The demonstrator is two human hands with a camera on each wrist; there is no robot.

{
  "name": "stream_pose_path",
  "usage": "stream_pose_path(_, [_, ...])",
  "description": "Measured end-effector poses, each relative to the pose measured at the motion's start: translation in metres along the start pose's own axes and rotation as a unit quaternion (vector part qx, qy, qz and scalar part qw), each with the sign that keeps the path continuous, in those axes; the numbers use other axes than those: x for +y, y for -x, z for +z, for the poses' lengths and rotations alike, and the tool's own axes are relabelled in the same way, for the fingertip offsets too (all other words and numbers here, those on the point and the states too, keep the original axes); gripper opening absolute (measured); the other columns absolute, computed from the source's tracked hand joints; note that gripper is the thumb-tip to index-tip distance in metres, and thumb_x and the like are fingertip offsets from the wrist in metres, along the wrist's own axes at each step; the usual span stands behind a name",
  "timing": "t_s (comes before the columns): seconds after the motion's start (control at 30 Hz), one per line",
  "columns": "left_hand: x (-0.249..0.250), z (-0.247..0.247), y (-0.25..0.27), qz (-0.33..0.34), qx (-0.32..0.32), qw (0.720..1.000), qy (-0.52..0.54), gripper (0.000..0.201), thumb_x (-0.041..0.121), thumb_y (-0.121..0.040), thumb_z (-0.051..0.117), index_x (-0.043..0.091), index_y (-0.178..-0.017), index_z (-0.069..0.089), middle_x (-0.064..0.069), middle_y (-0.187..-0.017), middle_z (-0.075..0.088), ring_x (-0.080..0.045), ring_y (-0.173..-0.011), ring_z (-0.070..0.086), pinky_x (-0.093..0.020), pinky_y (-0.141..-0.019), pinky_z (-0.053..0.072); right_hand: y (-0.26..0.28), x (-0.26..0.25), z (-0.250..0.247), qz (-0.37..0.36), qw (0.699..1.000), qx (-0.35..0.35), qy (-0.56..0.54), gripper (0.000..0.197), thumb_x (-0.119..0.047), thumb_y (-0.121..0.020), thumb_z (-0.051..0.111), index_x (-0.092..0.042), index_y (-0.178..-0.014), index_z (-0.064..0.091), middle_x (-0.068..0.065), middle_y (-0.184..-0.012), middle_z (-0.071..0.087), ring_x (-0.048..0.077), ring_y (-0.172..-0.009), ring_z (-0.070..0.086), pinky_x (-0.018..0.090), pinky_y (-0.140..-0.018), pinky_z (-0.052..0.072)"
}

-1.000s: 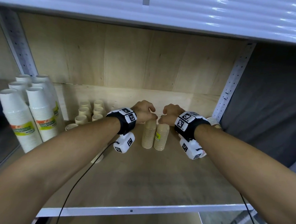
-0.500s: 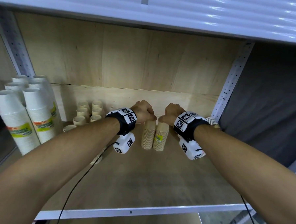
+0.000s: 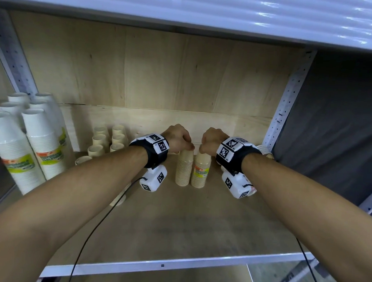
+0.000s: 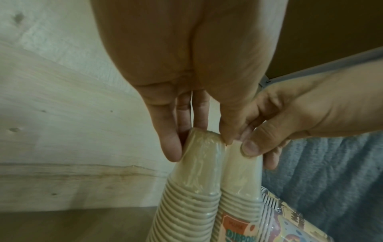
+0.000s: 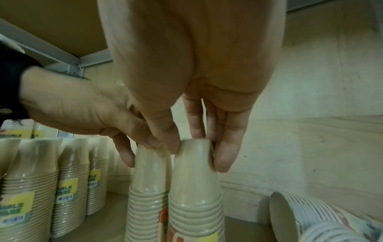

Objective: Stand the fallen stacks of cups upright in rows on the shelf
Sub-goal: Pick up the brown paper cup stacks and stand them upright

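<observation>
1. Setting: wooden shelf (image 3: 198,223) w/ white metal front edge, plywood back panel (image 3: 152,74) behind, perforated white uprights at both sides, another shelf board overhead.
2. Nearest: both forearms reached in over the front edge, each w/ a black wrist band carrying white marker blocks; a thin black cable ran down from the left wrist.
3. Mid-shelf, left: one tan stack lay on its side (image 3: 118,198) under the left forearm, mostly hidden.
4. Centre: two wrapped tan cup stacks stood upright, rims down, touching side by side – left stack (image 3: 184,168) plain, right stack (image 3: 200,170) w/ a yellow-green label.
5. Left hand (image 3: 177,138) pinched the top of the left stack, thumb on one side, fingers on the other (clear in left wrist view (image 4: 199,147)).
6. Right hand (image 3: 212,141) gripped the top of the right stack the same way (image 5: 194,157). Thumbs of both hands met between the two tops.
7. Right of centre: a patterned stack lay fallen (image 5: 311,217) nr the right upright, open end showing.
8. Further back left: two rows of tan stacks already upright (image 3: 107,141) nr the back panel.
9. Far left: tall white cup stacks (image 3: 29,145) w/ green labels, upright, in the next bay.
</observation>
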State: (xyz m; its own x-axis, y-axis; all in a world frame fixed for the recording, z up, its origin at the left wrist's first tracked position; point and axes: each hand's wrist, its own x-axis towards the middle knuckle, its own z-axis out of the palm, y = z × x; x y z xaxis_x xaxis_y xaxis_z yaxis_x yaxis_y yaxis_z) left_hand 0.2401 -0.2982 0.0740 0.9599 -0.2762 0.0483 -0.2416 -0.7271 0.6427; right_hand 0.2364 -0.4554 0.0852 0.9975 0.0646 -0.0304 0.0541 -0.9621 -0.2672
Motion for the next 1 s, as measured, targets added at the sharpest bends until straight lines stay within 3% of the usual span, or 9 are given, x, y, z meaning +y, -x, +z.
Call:
stream_pose_path(0.13, [0.003,-0.002,0.001,-0.001,-0.013,1.000,-0.002,0.029,0.026,-0.083,0.075,0.007,-0.105,0.074,-0.005,-0.096,0.070,-0.024,-0.088,0.069,-0.038,-0.076,0.061,0.000,-0.001,0.001,-0.009,1.000,-0.007,-0.007,0.035,-0.010,-0.079,0.067,0.001,-0.112,0.068,0.014,-0.113,0.069,0.022,-0.085,0.064,0.018,-0.052,0.036])
stream_pose_path(0.3, [0.006,-0.002,0.001,-0.001,-0.027,1.000,-0.016,0.030,0.023,-0.084,0.074,0.007,-0.110,0.072,-0.005,-0.100,0.069,-0.024,-0.089,0.068,-0.037,-0.077,0.061,0.000,0.001,0.001,-0.024,1.000,0.002,0.005,0.032,-0.013,-0.079,0.067,-0.001,-0.110,0.069,0.014,-0.109,0.069,0.023,-0.084,0.062,0.021,-0.057,0.041])
stream_pose_path(0.47, [0.011,-0.003,-0.001,-0.010,-0.041,0.998,-0.056,0.043,0.026,-0.084,0.073,0.011,-0.123,0.065,-0.004,-0.116,0.062,-0.022,-0.090,0.067,-0.034,-0.076,0.060,0.000,0.001,0.002,-0.028,0.999,0.003,0.018,0.032,-0.015,-0.080,0.067,-0.002,-0.109,0.067,0.011,-0.106,0.068,0.022,-0.083,0.061,0.020,-0.053,0.040])
stream_pose_path(0.53, [0.014,-0.002,-0.001,-0.023,-0.020,0.997,-0.071,0.045,0.034,-0.081,0.076,0.014,-0.120,0.064,-0.001,-0.112,0.057,-0.020,-0.084,0.066,-0.031,-0.069,0.059,0.000,0.001,0.002,-0.034,0.999,0.010,0.021,0.030,-0.012,-0.081,0.066,0.002,-0.107,0.066,0.011,-0.096,0.064,0.020,-0.078,0.056,0.019,-0.047,0.031])
stream_pose_path(0.67, [0.016,0.001,0.000,-0.014,-0.010,0.996,-0.093,0.032,0.030,-0.080,0.077,0.007,-0.102,0.072,-0.008,-0.099,0.068,-0.022,-0.078,0.069,-0.030,-0.063,0.058,0.000,0.001,0.003,-0.041,0.999,0.017,0.029,0.014,-0.010,-0.081,0.067,0.001,-0.088,0.065,0.008,-0.079,0.054,0.019,-0.070,0.052,0.020,-0.044,0.027])
stream_pose_path(0.83, [0.019,0.001,-0.001,0.025,-0.036,0.991,-0.129,0.036,0.019,-0.086,0.068,0.011,-0.122,0.068,-0.004,-0.125,0.062,-0.020,-0.108,0.061,-0.028,-0.085,0.052,-0.004,0.003,0.005,-0.042,0.999,0.018,0.024,0.026,-0.010,-0.079,0.066,-0.007,-0.063,0.046,0.001,-0.063,0.042,0.020,-0.069,0.049,0.021,-0.045,0.026])
stream_pose_path(0.93, [0.020,0.001,-0.002,0.003,-0.029,0.991,-0.131,0.037,0.027,-0.085,0.069,0.007,-0.117,0.069,-0.008,-0.119,0.061,-0.025,-0.102,0.064,-0.033,-0.081,0.055,-0.001,0.001,0.000,-0.036,0.999,0.016,0.031,0.011,-0.017,-0.081,0.067,-0.009,-0.084,0.060,0.004,-0.076,0.052,0.022,-0.077,0.052,0.027,-0.059,0.040])
stream_pose_path(1.0, [0.021,0.001,-0.001,-0.011,-0.019,0.992,-0.126,0.036,0.030,-0.083,0.072,0.001,-0.104,0.071,-0.013,-0.106,0.065,-0.028,-0.092,0.069,-0.036,-0.073,0.058,-0.002,0.002,-0.001,-0.034,0.999,0.013,0.039,0.021,-0.020,-0.082,0.066,-0.010,-0.100,0.067,0.007,-0.088,0.056,0.023,-0.081,0.052,0.031,-0.070,0.043])
